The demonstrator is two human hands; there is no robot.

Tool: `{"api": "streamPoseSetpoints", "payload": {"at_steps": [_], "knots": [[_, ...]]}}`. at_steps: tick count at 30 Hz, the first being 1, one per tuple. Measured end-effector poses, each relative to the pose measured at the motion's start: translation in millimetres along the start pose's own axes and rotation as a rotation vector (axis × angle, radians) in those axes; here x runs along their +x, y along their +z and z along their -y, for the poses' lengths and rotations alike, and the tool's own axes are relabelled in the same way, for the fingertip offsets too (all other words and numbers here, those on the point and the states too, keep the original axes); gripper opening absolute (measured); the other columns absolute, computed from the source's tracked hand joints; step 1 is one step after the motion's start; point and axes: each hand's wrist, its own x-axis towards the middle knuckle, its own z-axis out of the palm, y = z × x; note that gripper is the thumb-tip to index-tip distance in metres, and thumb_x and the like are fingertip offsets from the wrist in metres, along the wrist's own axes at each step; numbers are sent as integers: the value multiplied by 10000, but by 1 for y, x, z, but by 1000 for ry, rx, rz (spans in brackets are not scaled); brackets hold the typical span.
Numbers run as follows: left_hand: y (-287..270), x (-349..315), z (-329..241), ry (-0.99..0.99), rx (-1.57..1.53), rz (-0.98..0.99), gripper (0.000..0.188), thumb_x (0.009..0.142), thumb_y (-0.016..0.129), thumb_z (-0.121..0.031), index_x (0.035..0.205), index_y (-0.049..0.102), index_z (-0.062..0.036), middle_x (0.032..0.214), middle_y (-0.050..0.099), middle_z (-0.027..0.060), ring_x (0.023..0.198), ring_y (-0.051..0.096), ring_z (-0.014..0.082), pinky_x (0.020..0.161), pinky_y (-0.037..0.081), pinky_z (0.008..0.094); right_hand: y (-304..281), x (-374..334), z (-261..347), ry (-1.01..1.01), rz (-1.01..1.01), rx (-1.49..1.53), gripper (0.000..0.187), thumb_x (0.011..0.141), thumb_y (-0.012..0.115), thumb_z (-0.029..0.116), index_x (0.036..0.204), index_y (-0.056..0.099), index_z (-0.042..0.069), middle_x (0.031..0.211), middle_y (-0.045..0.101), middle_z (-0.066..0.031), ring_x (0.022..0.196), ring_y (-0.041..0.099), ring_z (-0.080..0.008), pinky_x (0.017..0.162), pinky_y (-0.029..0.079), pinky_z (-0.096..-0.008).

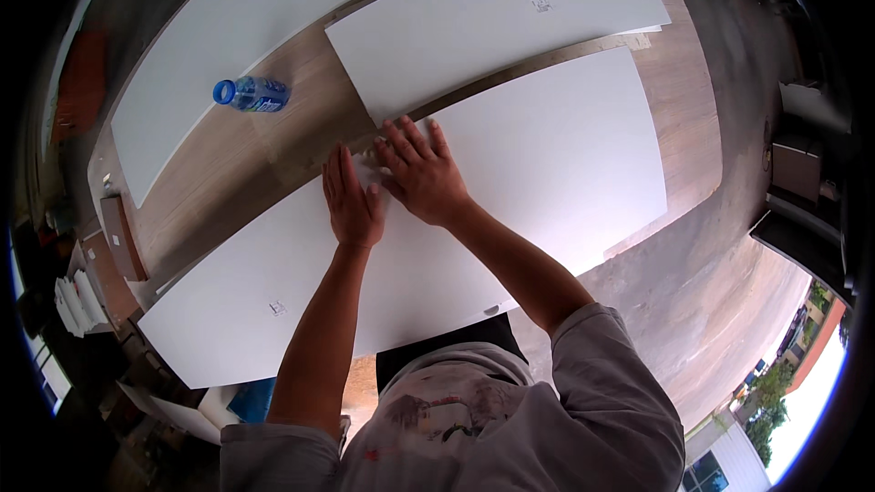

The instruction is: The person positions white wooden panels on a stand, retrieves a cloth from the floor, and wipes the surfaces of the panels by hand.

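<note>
A long white panel [547, 155] lies flat in front of me, reaching from lower left to upper right. Both hands rest at its far edge, near the middle. My left hand [352, 205] has its fingers stretched out close together, pointing away from me. Beside it, my right hand [427, 173] lies palm down with the fingers spread, the fingertips at the panel's edge. Between the hands is a small pale patch, too unclear to name. No held object shows in either hand.
A second white panel [492, 27] lies beyond, across a narrow gap. Another long white panel [200, 46] curves along the far left. Near it, a clear bottle with a blue rim [253, 94] lies on the wood-coloured tabletop [301, 118]. Stacked white pieces [80, 302] sit at the left.
</note>
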Motion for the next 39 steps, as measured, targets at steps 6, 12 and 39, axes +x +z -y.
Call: {"api": "streamPoseSetpoints", "payload": {"at_steps": [6, 12, 39], "knots": [[6, 7, -2, 22, 84, 37, 817, 1031, 264, -592, 1576, 213, 14, 1604, 280, 246, 1478, 285, 418, 1228, 194, 552, -73, 3, -255, 735, -451, -345, 685, 1039, 401, 497, 1562, 345, 58, 1649, 254, -200, 1517, 186, -457, 1198, 140, -638], [13, -4, 4, -69, -6, -19, 905, 1003, 226, -692, 1568, 244, 14, 1610, 270, 246, 1465, 284, 460, 1207, 218, 557, -7, -2, -4, -49, -8, 71, 577, 960, 581, 527, 1498, 453, 362, 1646, 289, -17, 1508, 273, -357, 1229, 181, -613], [11, 7, -4, 49, 282, 80, 789, 1034, 252, -619, 1521, 357, -8, 1536, 395, 234, 1435, 362, 420, 1202, 199, 603, -107, -32, -298, 885, -362, -277, 840, 1008, 426, 555, 1576, 238, -35, 1653, 245, -187, 1542, 173, -379, 1255, 139, -481]]}}
